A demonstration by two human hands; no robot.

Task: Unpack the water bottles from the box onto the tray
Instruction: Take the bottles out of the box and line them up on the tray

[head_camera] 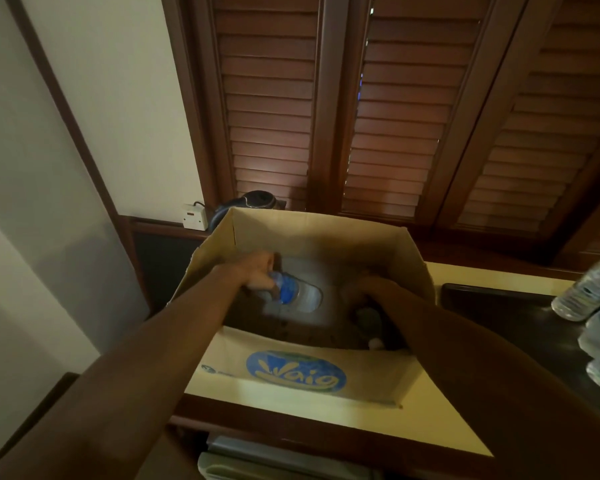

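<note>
Dark louvred shutters filled the wall behind a pale tabletop, where an open cardboard box with a blue round logo on its near wall stood toward the left end, its near wall close to the front edge. A dark tray lay on the tabletop just right of the box, and three clear water bottles with blue labels were already on it at its right side, one tilted, the others cut off by the picture's edge. Both bare arms reached down into the box. The left hand had its grip closed around the neck end of a blue-labelled bottle, blurred, lying on its side low in the left half of the box. The right hand was sunk in the shadowed right half; whether its grip was open or closed on anything could not be told. A black kettle stood behind the box's back left corner, beside a white wall socket.
</note>
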